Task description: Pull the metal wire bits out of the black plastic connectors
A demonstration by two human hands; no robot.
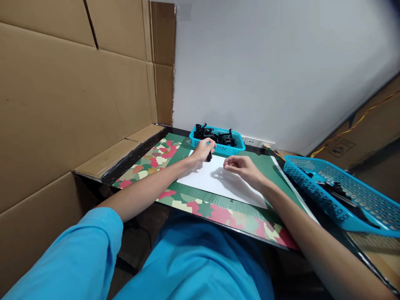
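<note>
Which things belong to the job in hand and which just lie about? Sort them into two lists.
Likely in the job: black part in left hand, white sheet, far blue basket of black parts, right-side blue basket.

Apparently lying about: yellow cable, wall socket, cardboard panel.

holds a small black part [209, 157] in the left hand [202, 151], just in front of a blue basket [230, 149] heaped with black pieces [215, 136]; curves the right hand [245, 168] loosely above a white sheet [200, 175] on a camouflage-edged green mat [261, 161]; wears a blue sleeve [84, 246]; has cardboard [71, 104] to the left, a larger blue basket [359, 183] to the right
</note>
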